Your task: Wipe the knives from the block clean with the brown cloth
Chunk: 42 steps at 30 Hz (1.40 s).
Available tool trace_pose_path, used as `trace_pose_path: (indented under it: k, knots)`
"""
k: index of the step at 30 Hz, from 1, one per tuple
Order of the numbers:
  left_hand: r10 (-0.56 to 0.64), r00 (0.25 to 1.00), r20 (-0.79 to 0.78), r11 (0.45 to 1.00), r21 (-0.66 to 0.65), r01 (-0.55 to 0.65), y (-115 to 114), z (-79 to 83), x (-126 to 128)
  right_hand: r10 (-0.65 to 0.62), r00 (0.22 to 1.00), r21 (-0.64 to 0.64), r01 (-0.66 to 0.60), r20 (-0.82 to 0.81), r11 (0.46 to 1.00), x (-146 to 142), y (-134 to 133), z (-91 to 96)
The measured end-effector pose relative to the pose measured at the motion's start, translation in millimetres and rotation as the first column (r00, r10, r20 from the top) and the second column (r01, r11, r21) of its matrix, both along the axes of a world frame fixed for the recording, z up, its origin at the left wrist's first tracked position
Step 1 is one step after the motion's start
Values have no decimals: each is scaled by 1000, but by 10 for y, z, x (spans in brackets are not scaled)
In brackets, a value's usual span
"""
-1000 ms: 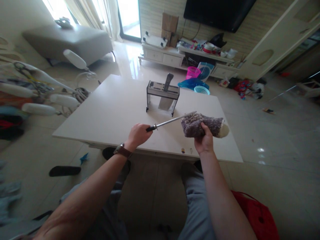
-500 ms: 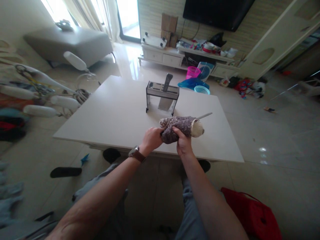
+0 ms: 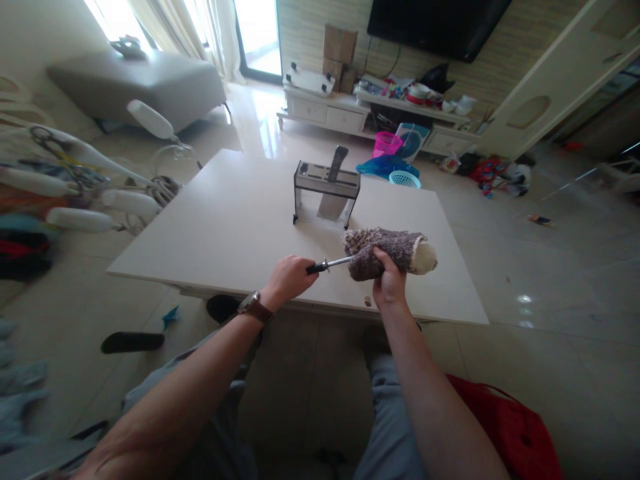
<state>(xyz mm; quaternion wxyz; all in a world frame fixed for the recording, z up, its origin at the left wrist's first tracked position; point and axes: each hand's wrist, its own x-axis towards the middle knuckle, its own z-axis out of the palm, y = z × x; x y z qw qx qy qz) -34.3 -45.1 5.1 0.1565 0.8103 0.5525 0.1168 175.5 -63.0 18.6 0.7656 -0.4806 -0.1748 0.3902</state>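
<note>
My left hand (image 3: 294,277) is closed around the black handle of a sharpening steel (image 3: 340,261), low over the white table (image 3: 200,220). The steel's grey rod runs right into a fuzzy grey-brown cloth (image 3: 385,252) with a pale, rounded end. My right hand (image 3: 390,280) grips that cloth from below, thumb on top. The rod's far end is hidden by the cloth. Behind my hands stands a see-through knife block (image 3: 327,180) with a cleaver (image 3: 337,167) in it, handle up. A small patterned bit (image 3: 368,301) lies at the table's front edge.
Beyond the table's far edge are a pink basket (image 3: 387,143), a blue bag (image 3: 383,165) and a light-blue basket (image 3: 405,179). A white lamp stand (image 3: 150,120) is at the left. A red bag (image 3: 510,427) sits at my lower right.
My right hand and the cloth have moved right, away from my left hand. My left hand has moved slightly left, and the steel's handle and guard now show between them.
</note>
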Motion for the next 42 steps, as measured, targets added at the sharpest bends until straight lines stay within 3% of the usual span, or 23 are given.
trace_pose_path:
  k: [9, 12, 16, 20, 25, 29, 31, 38, 42]
  knots:
    - [55, 994, -90, 998, 1, -55, 2, -59, -195, -253, 965, 42, 250, 64, 967, 602, 111, -105]
    - [101, 993, -66, 995, -6, -101, -2, -7, -140, -169, 986, -27, 169, 2, 985, 603, 91, -124]
    - [149, 988, 37, 989, -19, -148, -11, 59, 3, -4, 996, -68, -2, -89, 998, 355, 43, -79]
    - [132, 945, 299, 978, -194, -75, 12, 59, 161, 135, 987, -48, -139, -88, 989, 32, -6, -24]
    - [142, 795, 590, 853, -480, 203, 18, 51, 303, 289, 954, -52, -293, -74, 955, -176, -54, 6]
    - [363, 686, 631, 637, -705, 311, -44, 95, 331, 327, 941, -61, -333, -81, 941, -194, -72, 1]
    - [411, 662, 627, 565, -745, 355, -64, 107, 319, 323, 943, -73, -329, -80, 941, -188, -77, -12]
    - [386, 671, 633, 453, -764, 460, -24, 74, 230, 276, 959, -84, -280, -59, 956, -198, -96, -44]
    - [342, 709, 617, 451, -769, 452, -3, 46, 164, 231, 970, -74, -236, -69, 969, -201, -98, -34]
